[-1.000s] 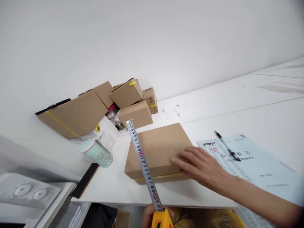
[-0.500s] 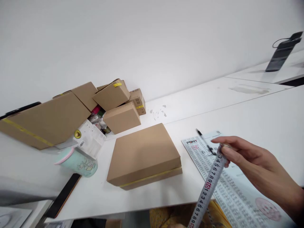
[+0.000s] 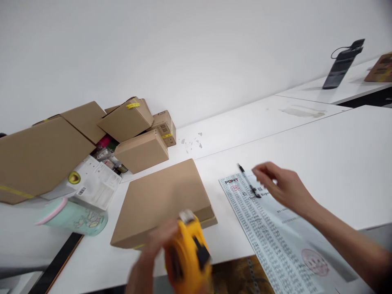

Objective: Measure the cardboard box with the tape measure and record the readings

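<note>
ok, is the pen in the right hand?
No, the pen lies on the printed report, beside the right hand.

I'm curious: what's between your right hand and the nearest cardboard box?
In the head view: a pen, a corner of the PONY report and some white tabletop.

The tape measure (image 3: 187, 258) is yellow and black, the nearest box (image 3: 162, 198) is brown, and the desk (image 3: 318, 163) is white.

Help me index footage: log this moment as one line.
left hand: holds yellow tape measure | right hand: nothing visible held, near pen and report | nearest cardboard box: closed, on white table
</note>
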A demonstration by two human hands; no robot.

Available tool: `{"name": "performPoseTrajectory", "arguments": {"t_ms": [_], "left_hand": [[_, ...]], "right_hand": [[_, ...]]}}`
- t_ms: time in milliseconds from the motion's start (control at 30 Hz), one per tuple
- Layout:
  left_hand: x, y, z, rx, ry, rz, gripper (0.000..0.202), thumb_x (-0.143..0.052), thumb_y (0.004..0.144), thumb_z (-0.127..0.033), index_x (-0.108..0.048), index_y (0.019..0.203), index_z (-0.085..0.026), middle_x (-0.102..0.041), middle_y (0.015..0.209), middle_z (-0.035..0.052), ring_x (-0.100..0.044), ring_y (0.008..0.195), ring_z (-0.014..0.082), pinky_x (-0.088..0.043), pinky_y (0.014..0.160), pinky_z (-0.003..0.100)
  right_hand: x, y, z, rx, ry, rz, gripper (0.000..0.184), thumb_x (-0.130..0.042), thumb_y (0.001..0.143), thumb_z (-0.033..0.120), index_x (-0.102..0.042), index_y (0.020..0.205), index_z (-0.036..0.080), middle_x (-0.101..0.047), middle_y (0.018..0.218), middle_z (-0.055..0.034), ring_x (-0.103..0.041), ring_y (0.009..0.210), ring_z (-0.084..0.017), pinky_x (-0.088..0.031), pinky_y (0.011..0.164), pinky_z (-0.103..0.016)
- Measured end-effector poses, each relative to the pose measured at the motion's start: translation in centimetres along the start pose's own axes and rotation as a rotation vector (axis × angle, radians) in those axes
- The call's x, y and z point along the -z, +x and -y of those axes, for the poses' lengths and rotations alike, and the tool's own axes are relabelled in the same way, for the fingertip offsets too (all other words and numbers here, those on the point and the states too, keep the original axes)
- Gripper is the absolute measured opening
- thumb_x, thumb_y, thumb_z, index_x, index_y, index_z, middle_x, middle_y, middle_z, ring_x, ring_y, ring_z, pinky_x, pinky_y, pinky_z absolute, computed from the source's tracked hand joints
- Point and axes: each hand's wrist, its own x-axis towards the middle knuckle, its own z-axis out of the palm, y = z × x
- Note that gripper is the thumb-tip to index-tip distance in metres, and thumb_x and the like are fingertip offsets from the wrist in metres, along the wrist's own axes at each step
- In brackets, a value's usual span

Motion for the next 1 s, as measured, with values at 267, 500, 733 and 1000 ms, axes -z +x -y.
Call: {"name": "performPoseTrajectory", "arguments": {"t_ms": [267,500,733,1000], "left_hand": [[0.3,9.4,2.4,0.086,0.658,-0.003,0.049,-0.062,0.088,-0.047,-0.058,0.131,-0.024,-0.072,0.119,0.0081,-0.069,0.104,0.0308,-0.052,0.075,0.038],[-0.9,10.7,3.9,0.168,0.729,0.056,0.043,-0.052,0.095,-0.046,-0.057,0.130,-0.021,-0.071,0.124,0.0096,-0.067,0.111,0.0341,-0.051,0.077,0.041],[-2.3,10.6,3.7,-0.192,0.718,-0.258,0.050,-0.063,0.093,-0.038,-0.053,0.135,-0.015,-0.065,0.131,0.0194,-0.060,0.124,0.0388,-0.049,0.101,0.053],[-19.5,4.3,-4.5,-0.520,0.030,0.503,0.038,-0.046,0.092,-0.010,-0.059,0.127,-0.002,-0.068,0.127,0.0236,-0.062,0.125,0.0329,-0.051,0.110,0.048]], "right_hand": [[-5.0,5.8,-11.4,0.564,-0.571,0.372,0.049,-0.047,0.080,-0.006,-0.067,0.116,0.020,-0.074,0.091,-0.0085,-0.063,0.077,-0.023,-0.051,0.064,-0.034],[-5.5,6.8,-11.7,0.583,-0.422,0.398,0.028,-0.051,0.085,-0.003,-0.065,0.089,0.021,-0.071,0.082,-0.0049,-0.062,0.079,-0.020,-0.050,0.071,-0.033],[-4.0,5.2,-10.4,0.208,-0.310,0.150,0.023,-0.039,0.102,0.026,-0.059,0.095,0.021,-0.068,0.076,-0.0062,-0.062,0.067,-0.021,-0.048,0.059,-0.034],[-6.2,3.0,-9.0,-0.365,0.518,0.128,0.039,-0.063,0.090,0.056,-0.064,0.080,0.018,-0.070,0.098,-0.0109,-0.066,0.075,-0.020,-0.054,0.072,-0.038]]}}
